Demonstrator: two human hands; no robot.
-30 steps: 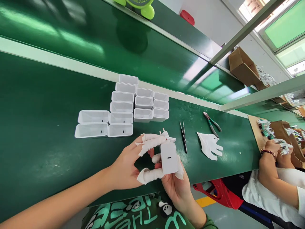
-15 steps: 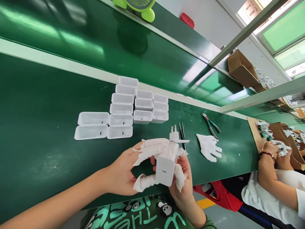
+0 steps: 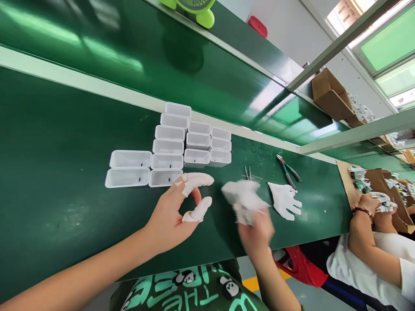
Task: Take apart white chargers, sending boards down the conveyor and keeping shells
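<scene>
My left hand (image 3: 177, 214) hovers over the green belt (image 3: 65, 142) with white cots on its thumb and fingers. Those fingers are apart and hold nothing, and their tips are near the white housing shells (image 3: 168, 149) laid in rows. My right hand (image 3: 254, 222) is smeared by motion. It carries the white charger (image 3: 241, 196) to the right, close to the tweezers (image 3: 248, 172). Its grip on the charger is blurred.
A white glove (image 3: 285, 201) lies on the belt with green-handled cutters (image 3: 288, 169) behind it. At the right a co-worker's hands (image 3: 371, 205) work over cardboard boxes (image 3: 379, 179) of parts. A raised green shelf (image 3: 181, 65) runs along the back.
My left hand has let go of the charger and opened. My right hand has swung the charger up and to the right, away from my left hand.
</scene>
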